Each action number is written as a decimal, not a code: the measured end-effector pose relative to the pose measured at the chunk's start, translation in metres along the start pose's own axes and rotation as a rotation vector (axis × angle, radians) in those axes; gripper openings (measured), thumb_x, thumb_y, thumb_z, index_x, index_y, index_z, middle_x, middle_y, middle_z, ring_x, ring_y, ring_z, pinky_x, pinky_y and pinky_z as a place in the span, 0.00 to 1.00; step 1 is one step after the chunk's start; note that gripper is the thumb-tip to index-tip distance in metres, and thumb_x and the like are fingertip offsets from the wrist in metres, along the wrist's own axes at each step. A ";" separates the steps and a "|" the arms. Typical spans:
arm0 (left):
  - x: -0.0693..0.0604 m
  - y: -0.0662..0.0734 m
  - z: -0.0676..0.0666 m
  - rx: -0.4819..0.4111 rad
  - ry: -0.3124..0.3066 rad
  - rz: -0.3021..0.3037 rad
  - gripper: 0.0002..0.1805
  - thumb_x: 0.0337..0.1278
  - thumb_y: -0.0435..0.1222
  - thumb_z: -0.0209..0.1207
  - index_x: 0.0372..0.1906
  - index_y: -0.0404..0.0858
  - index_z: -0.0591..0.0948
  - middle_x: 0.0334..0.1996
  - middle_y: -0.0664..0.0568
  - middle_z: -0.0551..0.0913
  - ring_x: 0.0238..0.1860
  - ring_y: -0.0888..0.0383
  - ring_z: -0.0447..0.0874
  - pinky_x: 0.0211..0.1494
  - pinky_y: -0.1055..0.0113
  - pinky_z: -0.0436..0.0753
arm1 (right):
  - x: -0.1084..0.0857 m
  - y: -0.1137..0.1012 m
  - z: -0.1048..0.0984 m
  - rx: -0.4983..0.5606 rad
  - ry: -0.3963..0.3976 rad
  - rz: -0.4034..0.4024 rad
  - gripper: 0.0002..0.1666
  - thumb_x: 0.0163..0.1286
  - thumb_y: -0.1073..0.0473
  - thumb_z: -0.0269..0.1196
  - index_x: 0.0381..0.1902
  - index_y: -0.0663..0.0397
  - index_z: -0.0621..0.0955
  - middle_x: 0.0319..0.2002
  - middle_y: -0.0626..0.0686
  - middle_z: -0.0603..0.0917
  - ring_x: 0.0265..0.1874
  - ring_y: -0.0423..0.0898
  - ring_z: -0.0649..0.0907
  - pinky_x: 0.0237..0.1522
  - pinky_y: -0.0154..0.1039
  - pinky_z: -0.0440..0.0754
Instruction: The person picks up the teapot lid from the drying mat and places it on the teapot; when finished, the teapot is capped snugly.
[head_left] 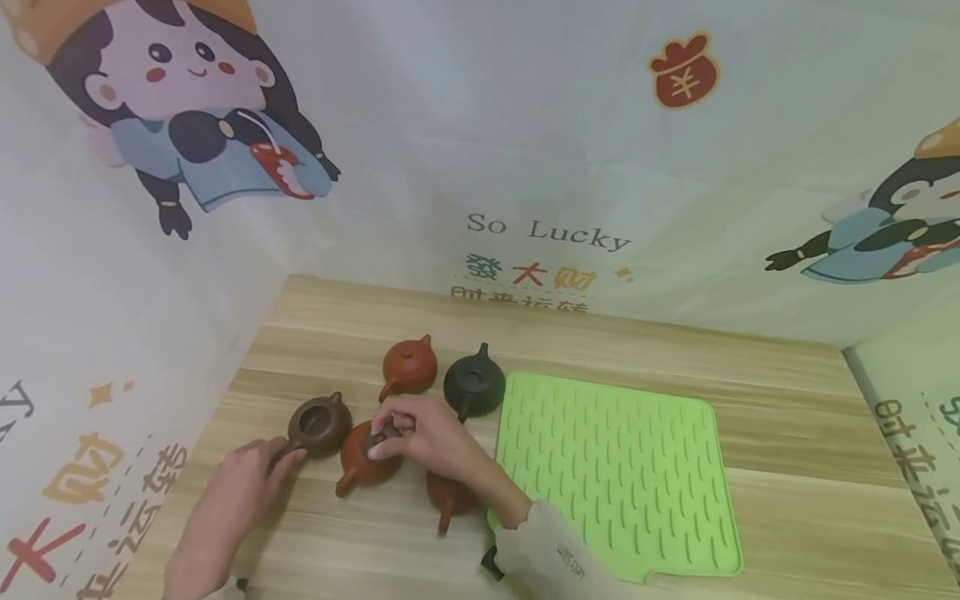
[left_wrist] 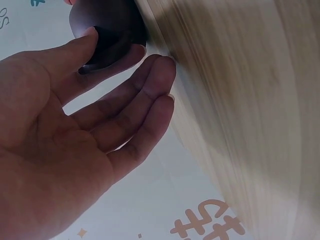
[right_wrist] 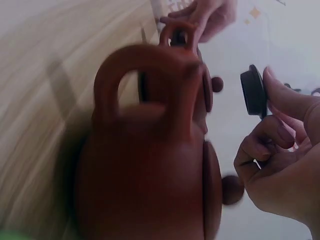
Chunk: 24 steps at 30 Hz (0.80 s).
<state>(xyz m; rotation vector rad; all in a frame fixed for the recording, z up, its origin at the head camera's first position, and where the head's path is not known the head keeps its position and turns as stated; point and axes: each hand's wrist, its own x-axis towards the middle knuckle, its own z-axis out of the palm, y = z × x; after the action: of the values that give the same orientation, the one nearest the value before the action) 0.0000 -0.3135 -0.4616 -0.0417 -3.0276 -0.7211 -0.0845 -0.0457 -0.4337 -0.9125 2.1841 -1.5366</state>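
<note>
My left hand (head_left: 243, 492) pinches the handle of a dark brown teapot (head_left: 321, 427), which stands on the table with its top uncovered. In the left wrist view, the thumb and forefinger close on that handle while the other fingers lie loosely bent. My right hand (head_left: 435, 437) holds a small dark lid (right_wrist: 254, 92) between thumb and fingers, apart from any pot. Below it in the head view is a reddish-brown teapot (head_left: 362, 467), partly covered by the hand. Another reddish-brown teapot (head_left: 452, 497) is partly hidden under the right forearm; in the right wrist view both wear their lids.
An orange-red teapot (head_left: 408, 368) and a black teapot (head_left: 474, 385) stand behind the right hand. To the right lies a ribbed green mat (head_left: 615, 475) on the wooden table (head_left: 795, 417). Printed cloth (head_left: 555, 150) hangs around the table's back and sides.
</note>
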 end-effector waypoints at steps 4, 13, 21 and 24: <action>0.000 0.001 -0.001 -0.001 -0.002 -0.001 0.09 0.75 0.33 0.67 0.39 0.30 0.86 0.27 0.45 0.87 0.31 0.48 0.88 0.38 0.47 0.89 | 0.010 -0.004 0.010 0.017 0.008 0.040 0.12 0.64 0.65 0.81 0.40 0.57 0.87 0.20 0.41 0.64 0.23 0.33 0.63 0.31 0.28 0.64; -0.001 0.000 0.001 0.007 0.029 0.031 0.07 0.73 0.31 0.69 0.38 0.30 0.87 0.25 0.46 0.86 0.27 0.53 0.85 0.33 0.53 0.87 | 0.024 -0.012 0.020 -0.043 0.022 0.063 0.11 0.65 0.63 0.81 0.39 0.54 0.88 0.21 0.42 0.63 0.23 0.34 0.63 0.33 0.28 0.64; 0.000 -0.002 0.000 0.013 0.004 0.024 0.10 0.75 0.32 0.67 0.42 0.26 0.86 0.25 0.44 0.85 0.29 0.48 0.86 0.35 0.48 0.87 | 0.035 -0.015 0.033 -0.082 0.071 0.090 0.12 0.64 0.61 0.82 0.38 0.52 0.86 0.27 0.45 0.73 0.28 0.33 0.67 0.35 0.27 0.65; 0.001 -0.002 0.000 0.015 -0.007 0.016 0.12 0.76 0.33 0.67 0.45 0.23 0.86 0.27 0.42 0.86 0.29 0.48 0.87 0.36 0.48 0.88 | 0.039 -0.016 0.038 -0.179 0.079 0.077 0.13 0.64 0.56 0.82 0.38 0.49 0.87 0.35 0.47 0.82 0.35 0.35 0.73 0.42 0.26 0.68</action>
<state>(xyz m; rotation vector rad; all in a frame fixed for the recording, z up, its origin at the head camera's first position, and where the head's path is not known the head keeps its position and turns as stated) -0.0010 -0.3150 -0.4625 -0.0676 -3.0351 -0.6979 -0.0865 -0.1021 -0.4290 -0.8217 2.4148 -1.3808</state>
